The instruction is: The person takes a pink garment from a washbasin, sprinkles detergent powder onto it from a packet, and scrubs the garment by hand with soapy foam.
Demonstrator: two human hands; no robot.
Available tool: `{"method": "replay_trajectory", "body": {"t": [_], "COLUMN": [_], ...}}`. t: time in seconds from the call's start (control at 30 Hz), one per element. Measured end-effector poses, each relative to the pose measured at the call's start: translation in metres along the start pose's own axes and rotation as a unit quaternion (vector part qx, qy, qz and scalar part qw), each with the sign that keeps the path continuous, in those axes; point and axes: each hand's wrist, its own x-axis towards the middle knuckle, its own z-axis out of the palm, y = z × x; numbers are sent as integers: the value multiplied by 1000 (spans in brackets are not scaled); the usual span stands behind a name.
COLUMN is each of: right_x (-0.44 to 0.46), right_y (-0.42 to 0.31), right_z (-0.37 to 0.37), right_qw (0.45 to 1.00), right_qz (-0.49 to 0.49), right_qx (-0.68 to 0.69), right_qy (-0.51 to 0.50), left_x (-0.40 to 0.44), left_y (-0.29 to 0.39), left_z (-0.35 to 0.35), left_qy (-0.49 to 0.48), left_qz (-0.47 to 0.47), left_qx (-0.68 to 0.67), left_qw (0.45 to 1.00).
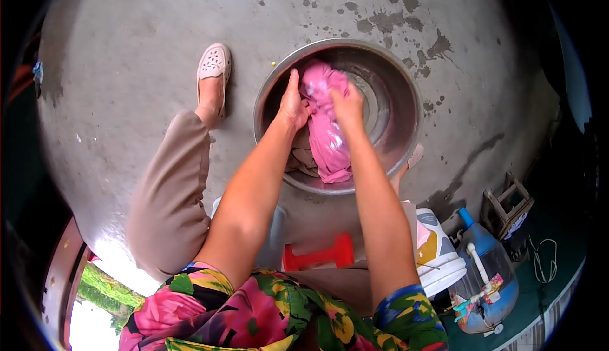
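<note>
A wet pink cloth lies bunched in a round metal basin on the floor. My left hand is at the cloth's left side, thumb raised and the other fingers curling against the fabric. On the right, my right hand is closed on the upper part of the cloth, slightly blurred. A brown cloth rests in the lower left of the basin, partly under the pink one. Some water shows at the basin's bottom.
Wet spots mark the concrete floor. Near my lap are a red object and a white bucket. A blue-topped clear bottle and a small wooden stool stand at the lower right.
</note>
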Motion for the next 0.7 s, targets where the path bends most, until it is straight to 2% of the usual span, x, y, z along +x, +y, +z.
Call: {"method": "replay_trajectory", "body": {"t": [0.03, 0.1, 0.17, 0.2, 0.23, 0.27, 0.3, 0.33, 0.43, 0.5, 0.57, 0.6, 0.63, 0.7], "right_x": [-20, -69, -97, -99, -68, -38, -13, 0, 0, -45, -94, -90, -60, -11], "right_y": [4, -18, -41, -59, -30, -31, -20, -25, -31, -29, -45, -47, -26, -25], "right_z": [8, 20, 30, 36, 30, 19, 5, -8, -24, -3, 29, 27, 23, 4], "right_qw": [1000, 977, 962, 943, 923, 923, 908, 896, 930, 937, 949, 958, 962, 936], "right_qz": [1, -105, -172, -168, -224, -78, -90, -55, -96, -113, -178, -124, -122, -70], "right_qx": [2, -183, -208, -287, -311, -369, -382, -409, -324, -325, -256, -259, -232, -329], "right_qy": [-29, 3, -31, -11, 44, 77, 148, 164, 147, 60, 54, 14, 73, 103], "left_x": [2, 8, 39, 21, -3, -14, -19, -20, -37, -20, 2, 3, 14, -20], "left_y": [0, -2, -16, -25, -33, -37, -42, -48, -34, -20, -16, -31, -53, -40], "left_z": [-4, -13, -30, -18, -2, 6, 11, 11, 28, 20, -14, -20, -26, 18], "left_qy": [-138, -210, -298, -323, -344, -252, -158, -186, -200, -135, -311, -325, -208, -114], "left_qz": [-19, -75, -113, -37, 39, 22, 5, 6, -37, -49, -49, -12, 43, 9], "left_qx": [-38, -72, -95, -155, -214, -151, -85, -69, -114, -113, -170, -210, -94, -49], "left_qw": [990, 972, 943, 933, 914, 956, 984, 980, 973, 983, 934, 922, 973, 992]}}
